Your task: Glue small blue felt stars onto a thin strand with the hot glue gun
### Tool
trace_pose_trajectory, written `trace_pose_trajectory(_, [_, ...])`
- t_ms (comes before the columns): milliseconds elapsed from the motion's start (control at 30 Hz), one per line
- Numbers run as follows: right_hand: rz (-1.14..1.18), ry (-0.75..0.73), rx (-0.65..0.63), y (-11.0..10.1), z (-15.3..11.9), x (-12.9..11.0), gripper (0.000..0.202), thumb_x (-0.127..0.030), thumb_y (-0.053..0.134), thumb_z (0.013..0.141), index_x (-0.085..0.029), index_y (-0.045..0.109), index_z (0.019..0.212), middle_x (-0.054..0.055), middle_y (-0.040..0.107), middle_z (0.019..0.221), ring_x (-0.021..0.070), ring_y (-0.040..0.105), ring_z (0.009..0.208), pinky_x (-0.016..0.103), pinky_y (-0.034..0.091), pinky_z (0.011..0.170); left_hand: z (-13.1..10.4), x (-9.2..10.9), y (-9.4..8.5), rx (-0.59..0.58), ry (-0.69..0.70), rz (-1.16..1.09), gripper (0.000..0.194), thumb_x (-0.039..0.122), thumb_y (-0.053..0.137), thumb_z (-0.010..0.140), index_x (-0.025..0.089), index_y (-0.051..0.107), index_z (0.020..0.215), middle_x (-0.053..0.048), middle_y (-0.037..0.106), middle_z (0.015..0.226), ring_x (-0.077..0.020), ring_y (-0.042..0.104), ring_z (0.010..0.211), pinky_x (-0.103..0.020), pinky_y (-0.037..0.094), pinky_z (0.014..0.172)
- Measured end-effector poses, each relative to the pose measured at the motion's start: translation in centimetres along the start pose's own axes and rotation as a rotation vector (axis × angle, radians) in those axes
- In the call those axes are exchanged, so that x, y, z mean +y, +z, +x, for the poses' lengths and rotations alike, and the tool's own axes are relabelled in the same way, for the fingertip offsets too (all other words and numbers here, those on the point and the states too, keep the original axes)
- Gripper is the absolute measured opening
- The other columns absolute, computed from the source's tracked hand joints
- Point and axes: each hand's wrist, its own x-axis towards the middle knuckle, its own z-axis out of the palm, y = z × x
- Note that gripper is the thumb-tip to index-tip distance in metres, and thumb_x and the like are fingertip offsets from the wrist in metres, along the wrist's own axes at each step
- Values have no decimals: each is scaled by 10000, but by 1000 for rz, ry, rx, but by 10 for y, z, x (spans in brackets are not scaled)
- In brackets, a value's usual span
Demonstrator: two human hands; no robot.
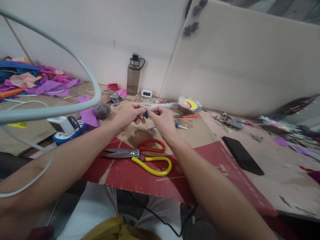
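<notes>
Between the fingertips of both hands is a small dark blue-green piece (145,113), too small to make out its kind. My left hand (133,115) pinches it from the left, with the lower fingers curled. From the right, my right hand (161,118) pinches the same piece, thumb and forefinger close together. Below the hands, scissors (138,154) with one red and one yellow handle lie on the red and brown cardboard (180,190). Some thin grey strands (151,132) rest just under the fingers. Beside my right wrist lies a blue-and-white stick-like tool (182,126), partly hidden.
A water bottle (133,75) and a small digital clock (146,93) stand at the back wall. Grey yarn (102,110) and a charger (62,126) are left; a phone (242,155) lies right. A pale cable (96,91) loops across the upper left. Coloured scraps (47,86) pile up far left.
</notes>
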Motion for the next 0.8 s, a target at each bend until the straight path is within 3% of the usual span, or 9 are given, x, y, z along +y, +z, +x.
trace_pose_trajectory(167, [63,17,9,1,3,8,115,-282,595,663,-167,586,652,-56,510,563,76,395,515,231,303,517,1,1,-2,-47,-40,-31,122,241,645,768,126,632,727,-12,584,484,-77,524,404,-159,292,356])
trace_pose_trajectory(300, [219,124,13,0,6,14,151,-332,601,670,-187,562,657,-84,429,511,66,319,456,233,272,473,0,1,0,-88,-72,-167,173,266,720,722,122,661,800,4,567,521,-62,494,423,-157,276,360])
trace_pose_trajectory(467, [389,216,-53,4,4,11,187,-343,642,667,-188,562,735,-102,369,507,55,263,424,221,219,419,1,-4,3,9,-49,-220,165,220,751,667,138,619,723,50,500,508,-32,419,397,-155,249,365])
trace_pose_trajectory(667, [221,106,-91,7,3,16,249,-398,618,745,-204,554,887,-76,492,607,76,399,493,209,307,473,4,-4,-2,132,7,-189,151,217,718,681,144,609,755,38,543,521,-41,457,406,-148,217,345])
trace_pose_trajectory(800, [-11,-27,-162,2,2,12,207,-393,565,791,-189,580,758,-45,543,641,96,448,580,229,345,566,4,-2,-5,166,65,-130,151,219,711,693,136,608,766,21,571,532,-57,504,412,-160,246,345])
